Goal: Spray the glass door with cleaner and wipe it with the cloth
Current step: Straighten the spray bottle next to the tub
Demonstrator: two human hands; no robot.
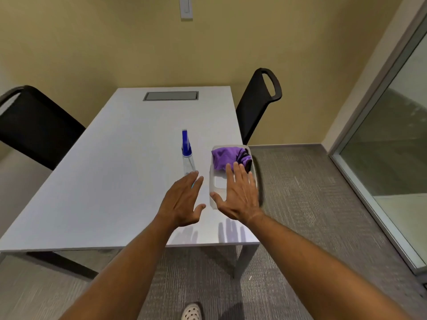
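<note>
both hands open, fingers straight, holding nothing: left hand [182,199] hovers over the surface [115,181] w/ fingertips just short of the spray bottle [187,153], right hand [239,195] spread above the clear tray [213,181]. bottle stands upright at approx 12 o'clock from left hand, blue nozzle on top, clear body, looks mostly empty so prob light and tippy; smooth plastic, maybe slick. best grip: wrap round the neck under the blue head, index on trigger. purple cloth [225,157] bunched in far end of tray, at 12 o'clock from right hand, fingertips near it, can't tell if touching. soft, limp, light; pinch a fold and lift, tray may slide. glass door [397,139] off at 3 o'clock, well apart
</note>
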